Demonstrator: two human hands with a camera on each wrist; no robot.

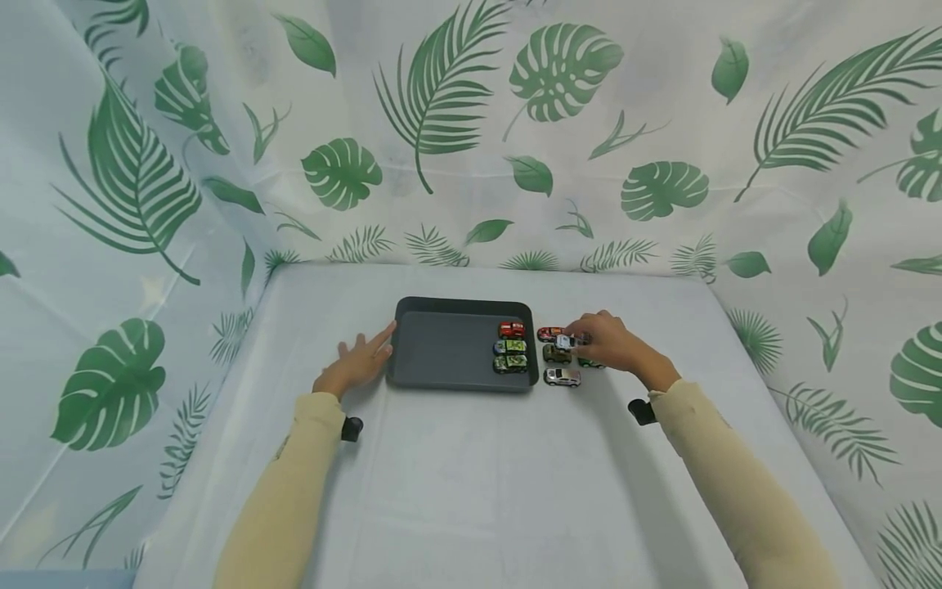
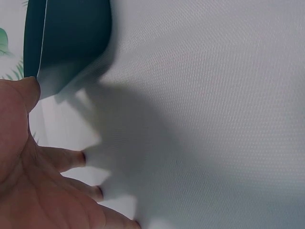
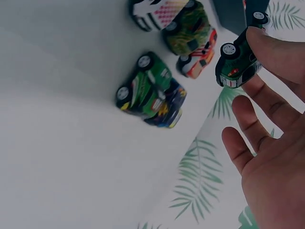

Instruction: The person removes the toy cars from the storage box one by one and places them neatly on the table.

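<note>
My right hand (image 1: 607,342) pinches a small toy car (image 3: 238,59) between thumb and fingers, raised over the loose cars right of the tray; its body looks dark green in the right wrist view. Around it on the table are a red toy car (image 1: 549,334), a camouflage car (image 3: 188,31), a silver car (image 1: 562,377), a green car (image 3: 150,93) and a blue car (image 3: 177,100). My left hand (image 1: 356,366), fingers spread, touches the left end of the dark grey tray (image 1: 441,352). Along the tray's right side sit a red car (image 1: 511,330), a lime-green car (image 1: 510,348) and a camouflage car (image 1: 510,364).
A white cloth covers the table (image 1: 471,474). Behind it and at both sides hangs a leaf-printed curtain (image 1: 471,204). The tray has a raised rim all round.
</note>
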